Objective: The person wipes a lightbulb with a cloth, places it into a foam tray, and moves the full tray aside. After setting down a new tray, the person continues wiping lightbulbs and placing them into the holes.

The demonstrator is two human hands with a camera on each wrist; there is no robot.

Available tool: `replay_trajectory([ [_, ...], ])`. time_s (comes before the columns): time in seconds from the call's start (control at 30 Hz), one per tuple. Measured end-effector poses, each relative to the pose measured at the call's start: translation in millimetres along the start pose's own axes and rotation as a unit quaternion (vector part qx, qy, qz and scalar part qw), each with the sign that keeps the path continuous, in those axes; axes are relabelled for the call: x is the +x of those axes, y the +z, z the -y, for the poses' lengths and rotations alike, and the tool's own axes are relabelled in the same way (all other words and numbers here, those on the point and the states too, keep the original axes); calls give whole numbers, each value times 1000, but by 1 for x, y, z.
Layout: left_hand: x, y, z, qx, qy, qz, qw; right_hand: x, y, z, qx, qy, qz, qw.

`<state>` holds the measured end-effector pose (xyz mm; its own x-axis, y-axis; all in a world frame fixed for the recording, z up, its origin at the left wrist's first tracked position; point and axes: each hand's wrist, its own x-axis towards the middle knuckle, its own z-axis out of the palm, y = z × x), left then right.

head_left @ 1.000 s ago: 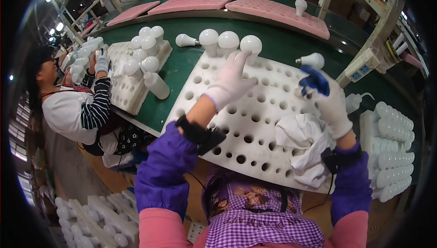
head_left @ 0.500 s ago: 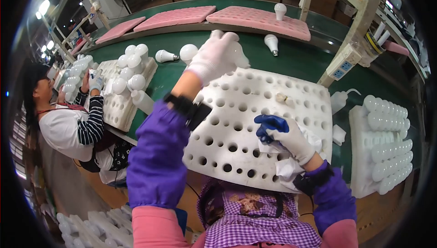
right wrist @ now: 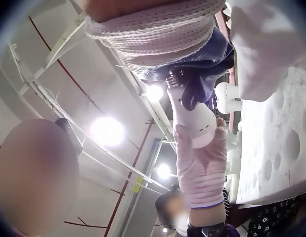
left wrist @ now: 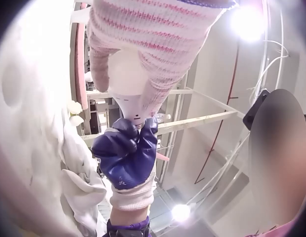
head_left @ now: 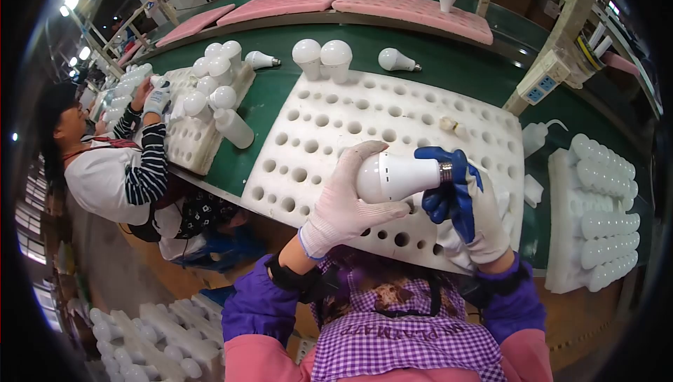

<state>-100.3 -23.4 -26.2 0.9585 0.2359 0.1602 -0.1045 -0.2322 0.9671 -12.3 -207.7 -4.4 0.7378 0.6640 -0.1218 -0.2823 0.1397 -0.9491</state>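
Note:
A white LED bulb (head_left: 410,175) lies sideways between both hands, above a white foam tray (head_left: 315,119) full of round holes. My left hand (head_left: 340,207), in a white knit glove, grips its round globe (left wrist: 127,71). At the other end, the right hand (head_left: 473,210), in a glove with blue-coated fingers, pinches around the metal screw base (head_left: 446,170). Its blue fingers (left wrist: 125,158) close on that base in the left wrist view. Two more bulbs (head_left: 336,59) stand at the tray's far left edge. Under the right hand lies a crumpled white cloth (head_left: 456,245), partly hidden.
Loose bulbs (head_left: 398,60) lie on the green bench beyond the tray. A squeeze bottle (head_left: 535,137) and a foam block of bulbs (head_left: 557,224) are at right. Pink foam trays (head_left: 413,14) line the back. Another person (head_left: 105,165) works at left beside a bottle (head_left: 235,128).
My left hand took a bulb from the row at the tray's far edge and brought it back toward the body. The right hand came to its screw base. A bulb lying at back right has turned.

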Motion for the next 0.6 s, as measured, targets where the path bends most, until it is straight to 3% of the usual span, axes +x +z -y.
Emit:
replay_trajectory([
  [0.1,-4,3,1,-70,-28,24,997,-6,2,4,7,22,-13,1000],
  [0.17,-7,1,-6,-130,-115,46,984,-7,4,6,12,14,-4,1000],
  [0.3,-10,7,1,-189,-93,41,977,-7,5,6,1,6,-4,1000],
  [0.4,-13,10,6,-271,-157,55,948,-4,2,4,-59,2,-11,998],
  [0.5,-16,12,12,-349,-218,54,910,-2,0,1,-99,-6,-11,995],
  [0.57,-17,16,16,-458,-268,32,847,-2,1,-4,-108,-9,-46,993],
  [0.6,-15,12,23,-524,-302,63,794,-2,3,1,-121,3,-51,991],
])
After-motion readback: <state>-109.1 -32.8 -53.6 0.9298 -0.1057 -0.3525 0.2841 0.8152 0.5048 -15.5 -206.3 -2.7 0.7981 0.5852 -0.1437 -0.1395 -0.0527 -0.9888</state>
